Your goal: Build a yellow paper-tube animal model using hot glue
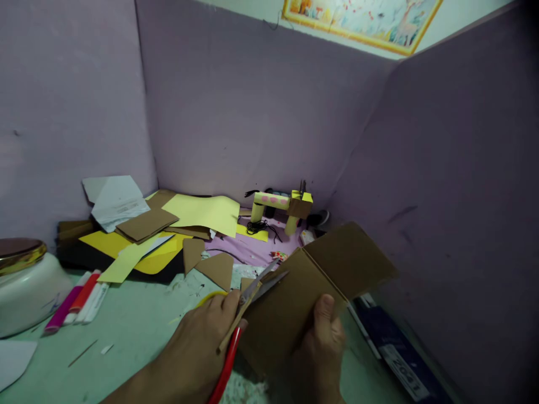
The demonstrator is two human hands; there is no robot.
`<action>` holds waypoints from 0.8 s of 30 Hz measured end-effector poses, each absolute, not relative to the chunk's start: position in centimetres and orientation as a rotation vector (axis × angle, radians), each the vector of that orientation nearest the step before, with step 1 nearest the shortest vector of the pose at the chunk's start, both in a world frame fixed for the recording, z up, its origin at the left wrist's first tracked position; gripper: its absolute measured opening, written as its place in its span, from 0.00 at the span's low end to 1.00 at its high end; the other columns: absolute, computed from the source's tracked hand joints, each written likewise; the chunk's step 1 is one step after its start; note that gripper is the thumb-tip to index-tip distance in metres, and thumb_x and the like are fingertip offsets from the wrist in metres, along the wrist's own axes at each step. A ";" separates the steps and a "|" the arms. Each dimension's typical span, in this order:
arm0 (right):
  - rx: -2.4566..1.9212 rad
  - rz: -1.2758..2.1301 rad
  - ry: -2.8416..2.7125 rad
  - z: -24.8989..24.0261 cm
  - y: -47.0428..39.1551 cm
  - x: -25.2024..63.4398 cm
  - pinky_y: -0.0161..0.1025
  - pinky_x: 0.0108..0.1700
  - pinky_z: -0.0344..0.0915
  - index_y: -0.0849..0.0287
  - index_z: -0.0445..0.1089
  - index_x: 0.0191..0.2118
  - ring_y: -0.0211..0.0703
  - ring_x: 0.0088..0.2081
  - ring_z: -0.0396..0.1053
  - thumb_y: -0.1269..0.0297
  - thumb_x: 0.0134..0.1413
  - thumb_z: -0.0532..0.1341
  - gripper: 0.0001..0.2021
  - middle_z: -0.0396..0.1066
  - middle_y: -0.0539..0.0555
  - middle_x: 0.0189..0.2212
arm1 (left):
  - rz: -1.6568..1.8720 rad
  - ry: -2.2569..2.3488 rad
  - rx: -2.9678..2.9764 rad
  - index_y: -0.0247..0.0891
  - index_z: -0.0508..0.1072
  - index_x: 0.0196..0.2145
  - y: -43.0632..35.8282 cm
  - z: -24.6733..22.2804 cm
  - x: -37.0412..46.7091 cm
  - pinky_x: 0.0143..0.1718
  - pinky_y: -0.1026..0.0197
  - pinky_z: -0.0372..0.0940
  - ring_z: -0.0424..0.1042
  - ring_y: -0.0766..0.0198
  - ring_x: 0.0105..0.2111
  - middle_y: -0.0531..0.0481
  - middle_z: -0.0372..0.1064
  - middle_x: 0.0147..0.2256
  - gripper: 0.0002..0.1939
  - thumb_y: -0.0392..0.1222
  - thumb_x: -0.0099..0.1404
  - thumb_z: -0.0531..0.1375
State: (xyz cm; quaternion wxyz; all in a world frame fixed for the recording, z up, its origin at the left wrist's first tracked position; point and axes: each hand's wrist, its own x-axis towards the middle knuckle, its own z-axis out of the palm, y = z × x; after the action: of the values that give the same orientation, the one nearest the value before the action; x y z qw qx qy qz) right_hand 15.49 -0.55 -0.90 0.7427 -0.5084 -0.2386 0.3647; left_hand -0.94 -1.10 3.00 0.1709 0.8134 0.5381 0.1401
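My left hand (204, 331) is closed around a pair of scissors (269, 283) with red and yellow handles. The scissor blades stand apart at the left edge of a folded brown cardboard piece (280, 314). A narrow cardboard strip (238, 320) lies across the scissors beside my left fingers; I cannot tell whether it is still joined to the sheet. My right hand (324, 342) grips the cardboard near its lower right side, thumb on top and the other fingers mostly hidden. A crease divides the cardboard, and its far flap tilts up to the right.
Paper and cardboard sheets (202, 210) pile up at the back left. A yellow paper giraffe-like figure (273, 201) stands at the back. Markers (80, 300) and a white jar (31, 297) are at left. Right, a dark blue box (396, 348) lies by the purple partition (458, 196).
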 end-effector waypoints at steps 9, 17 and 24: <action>-1.078 0.796 -0.501 -0.9 -0.7 15.0 0.41 0.42 0.69 0.59 0.62 0.57 0.48 0.41 0.73 0.46 0.51 0.58 0.31 0.77 0.54 0.37 | 0.339 1.570 2.394 0.38 0.63 0.48 -1.1 1.9 -0.8 0.35 0.48 0.66 0.72 0.51 0.37 0.42 0.71 0.40 0.16 0.43 0.69 0.42; -1.066 0.914 -0.424 -1.0 -0.5 15.0 0.44 0.42 0.70 0.55 0.61 0.56 0.46 0.38 0.73 0.45 0.52 0.57 0.29 0.76 0.52 0.37 | 0.467 1.478 2.496 0.37 0.61 0.48 -0.9 -0.3 -1.2 0.32 0.51 0.67 0.73 0.52 0.34 0.42 0.71 0.37 0.16 0.42 0.70 0.41; -1.066 0.956 -0.397 -1.0 -0.4 15.0 0.42 0.40 0.71 0.53 0.63 0.55 0.46 0.41 0.72 0.44 0.51 0.58 0.29 0.74 0.53 0.42 | 0.451 1.491 2.462 0.36 0.65 0.40 -0.7 -0.3 -1.1 0.29 0.57 0.65 0.73 0.56 0.30 0.44 0.72 0.30 0.10 0.36 0.62 0.47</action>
State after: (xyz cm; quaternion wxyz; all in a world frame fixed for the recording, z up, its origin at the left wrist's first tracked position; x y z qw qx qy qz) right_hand 15.00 -0.44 -0.96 0.7366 -0.4852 -0.1807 0.4351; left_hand -1.15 -0.69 -0.28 0.1137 0.8396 0.5084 0.1539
